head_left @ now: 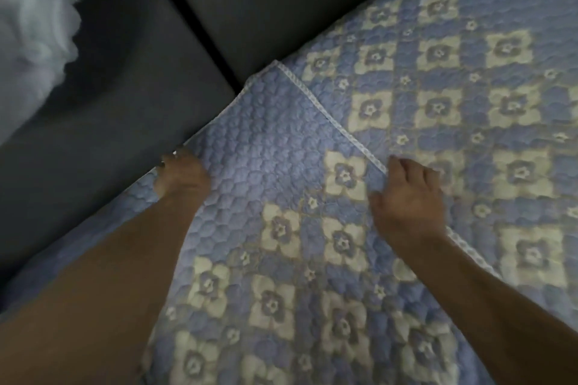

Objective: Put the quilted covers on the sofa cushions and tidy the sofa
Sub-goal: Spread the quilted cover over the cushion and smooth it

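Two blue quilted covers with cream flower squares lay across the dark grey sofa, and both bare hands were on them. The nearer quilted cover (269, 228) ran from the bottom of the view up to a corner beside the gap between two seat cushions, its plain blue border on the left and its white stitched trim (316, 100) slanting down toward the right. That trim overlapped the second quilted cover (484, 87), which spread flat over the cushion on the right and reached the upper right corner of the view. The left hand (181, 176) sat at the left edge of the nearer cover, fingers curled over the hem where it met the bare grey seat cushion (103, 97); the fingers seemed to be closed on the fabric edge, though blur hid the grip itself. The right hand (406, 200) rested just where the trim crossed onto the second cover, fingers bent and loosely apart, pressing on the cloth; whether it pinched the trim could not be told. A second bare grey cushion (266, 0) showed above the covers, and a blurred white bundle of fabric (34, 28) lay at the upper left, well apart from both hands.
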Action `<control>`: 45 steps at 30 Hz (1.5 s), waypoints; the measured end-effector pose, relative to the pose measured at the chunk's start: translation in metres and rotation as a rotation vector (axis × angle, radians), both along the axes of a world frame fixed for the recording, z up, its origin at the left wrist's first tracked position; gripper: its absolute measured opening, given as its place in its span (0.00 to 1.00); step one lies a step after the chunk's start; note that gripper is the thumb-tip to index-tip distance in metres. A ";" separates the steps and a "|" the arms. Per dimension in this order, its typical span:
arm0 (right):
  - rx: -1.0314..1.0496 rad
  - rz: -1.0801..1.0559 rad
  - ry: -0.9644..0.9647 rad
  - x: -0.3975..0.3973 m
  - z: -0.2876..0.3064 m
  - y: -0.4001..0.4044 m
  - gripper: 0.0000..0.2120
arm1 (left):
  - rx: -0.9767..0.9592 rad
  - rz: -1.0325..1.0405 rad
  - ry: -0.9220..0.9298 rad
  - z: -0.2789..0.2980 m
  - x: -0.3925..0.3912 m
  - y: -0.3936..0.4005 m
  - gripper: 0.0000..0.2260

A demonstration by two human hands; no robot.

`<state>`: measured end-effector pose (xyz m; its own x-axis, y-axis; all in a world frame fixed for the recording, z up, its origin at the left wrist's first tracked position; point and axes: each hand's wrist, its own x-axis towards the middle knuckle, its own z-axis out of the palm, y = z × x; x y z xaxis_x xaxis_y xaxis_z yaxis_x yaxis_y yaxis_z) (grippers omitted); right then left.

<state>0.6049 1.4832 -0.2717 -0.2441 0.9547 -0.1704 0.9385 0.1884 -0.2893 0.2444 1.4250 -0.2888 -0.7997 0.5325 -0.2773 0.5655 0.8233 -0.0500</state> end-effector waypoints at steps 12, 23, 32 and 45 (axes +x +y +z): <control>0.240 0.111 -0.023 -0.042 -0.041 0.063 0.08 | 0.276 0.081 -0.042 -0.017 -0.017 0.031 0.13; 0.226 0.025 0.161 -0.026 -0.026 0.043 0.24 | -0.185 -0.623 -0.164 -0.044 0.087 0.064 0.33; -0.179 -0.070 0.039 0.000 -0.022 -0.126 0.32 | -0.219 -0.640 -0.129 -0.042 0.098 0.063 0.33; -0.036 -0.034 -0.004 -0.109 -0.045 -0.085 0.28 | -0.052 -1.367 0.047 -0.026 0.015 0.100 0.27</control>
<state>0.4960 1.3981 -0.3162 -0.2109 0.9555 -0.2061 0.9454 0.1458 -0.2915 0.2590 1.5245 -0.3144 0.3415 0.8877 -0.3088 0.9153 -0.3887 -0.1053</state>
